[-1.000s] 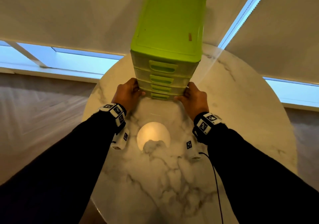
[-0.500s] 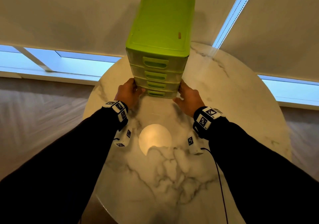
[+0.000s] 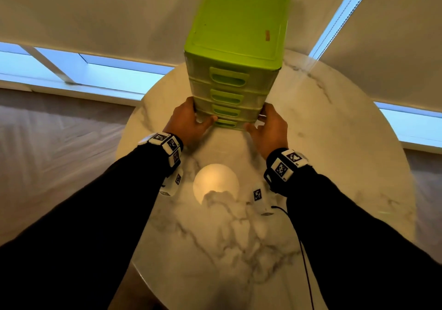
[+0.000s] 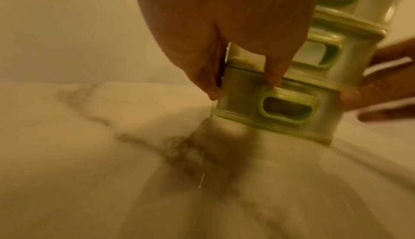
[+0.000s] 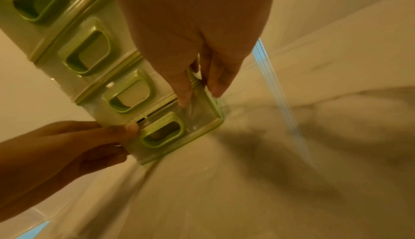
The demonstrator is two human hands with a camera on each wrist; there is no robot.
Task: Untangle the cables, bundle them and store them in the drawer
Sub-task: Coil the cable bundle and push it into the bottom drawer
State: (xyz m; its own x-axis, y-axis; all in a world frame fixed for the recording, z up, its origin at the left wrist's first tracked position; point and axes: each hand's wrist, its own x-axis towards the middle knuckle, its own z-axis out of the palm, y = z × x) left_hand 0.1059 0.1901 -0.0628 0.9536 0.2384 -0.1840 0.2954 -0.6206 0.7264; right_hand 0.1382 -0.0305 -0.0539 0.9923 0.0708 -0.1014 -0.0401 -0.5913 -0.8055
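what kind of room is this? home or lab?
Likely a home or flat, though not certain: a round marble table by low windows with drawn blinds, and a green plastic drawer unit on the table.

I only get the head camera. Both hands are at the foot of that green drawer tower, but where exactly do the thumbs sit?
Observer: In the right wrist view, the right hand has its thumb tip on the front of the drawer tower, at the seam just above the bottom drawer.
Operator: And the left one?
Observer: In the left wrist view, the left hand has its thumb tip on the bottom drawer's top front edge, with a fingertip on the side wall.
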